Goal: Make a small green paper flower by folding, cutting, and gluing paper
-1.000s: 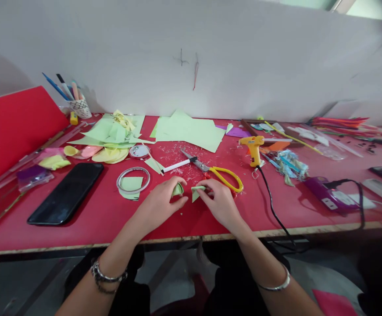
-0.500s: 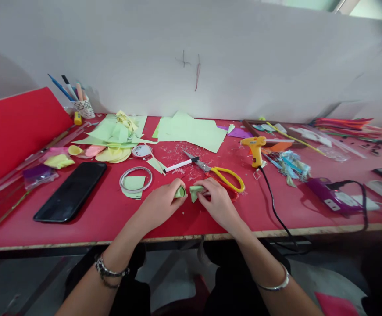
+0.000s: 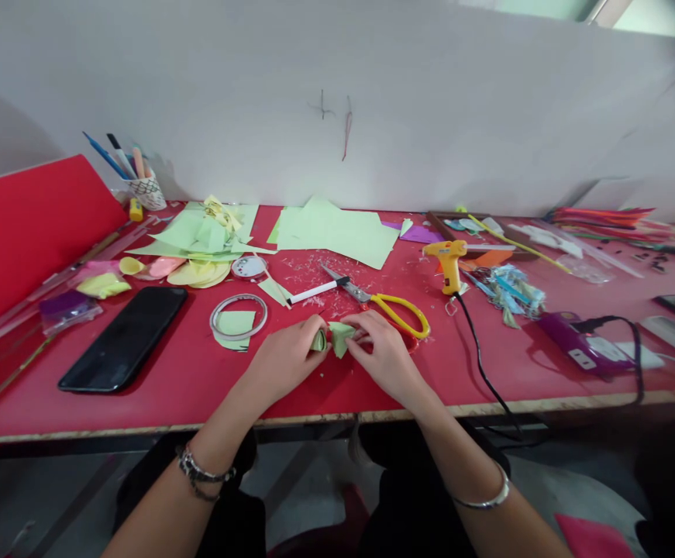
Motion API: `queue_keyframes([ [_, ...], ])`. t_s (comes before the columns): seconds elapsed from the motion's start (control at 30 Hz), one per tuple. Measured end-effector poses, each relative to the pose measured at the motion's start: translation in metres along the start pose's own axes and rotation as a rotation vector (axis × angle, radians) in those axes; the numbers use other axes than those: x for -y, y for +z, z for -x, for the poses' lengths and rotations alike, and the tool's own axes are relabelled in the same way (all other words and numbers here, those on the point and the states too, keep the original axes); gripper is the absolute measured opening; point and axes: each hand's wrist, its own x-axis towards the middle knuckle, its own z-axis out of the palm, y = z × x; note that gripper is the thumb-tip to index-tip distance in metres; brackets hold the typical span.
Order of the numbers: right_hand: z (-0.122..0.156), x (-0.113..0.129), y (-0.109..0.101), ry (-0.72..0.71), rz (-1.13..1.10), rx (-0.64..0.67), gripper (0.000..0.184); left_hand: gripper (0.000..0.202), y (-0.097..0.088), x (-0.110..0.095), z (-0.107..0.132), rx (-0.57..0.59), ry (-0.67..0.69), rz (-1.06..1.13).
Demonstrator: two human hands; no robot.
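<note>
My left hand (image 3: 294, 349) is closed around a small rolled piece of green paper (image 3: 318, 340), its curled end facing right. Between thumb and fingers, my right hand (image 3: 379, 345) pinches a small cut piece of green paper (image 3: 342, 338). The two papers are very close together, just above the table near its front edge; whether they touch I cannot tell. Behind the hands lie a white marker (image 3: 317, 291) with a black cap and scissors (image 3: 400, 311) with yellow handles. A tape roll (image 3: 215, 318) rests left of my left hand on a green paper scrap (image 3: 235, 324).
A black phone (image 3: 125, 339) lies at left. To the right, a yellow glue gun (image 3: 449, 265) trails its cord over the front edge by a purple power strip (image 3: 581, 349). Green paper sheets (image 3: 337, 232) and a pen cup (image 3: 148, 191) are at the back.
My right hand's green paper piece has turned to show more of its face and moved left, close against the roll. The roll in my left hand has tilted slightly.
</note>
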Motion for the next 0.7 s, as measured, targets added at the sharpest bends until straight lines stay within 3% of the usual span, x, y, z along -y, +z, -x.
queue_keyframes([
  [0.2,0.002,-0.002,0.002,-0.008,-0.007,-0.019,0.022,0.008,-0.006,-0.001,-0.001,-0.091,0.057,0.249],
  [0.37,-0.002,-0.003,-0.009,0.027,0.004,-0.093,0.021,0.016,-0.011,-0.003,0.001,-0.042,0.066,0.36],
  [0.53,-0.009,-0.016,-0.048,0.121,0.045,-0.311,0.022,0.027,-0.017,0.0,0.003,-0.039,0.03,0.365],
  [0.7,-0.025,-0.05,-0.097,0.302,0.419,-0.542,0.031,0.026,-0.024,0.001,0.007,-0.129,0.002,0.38],
])
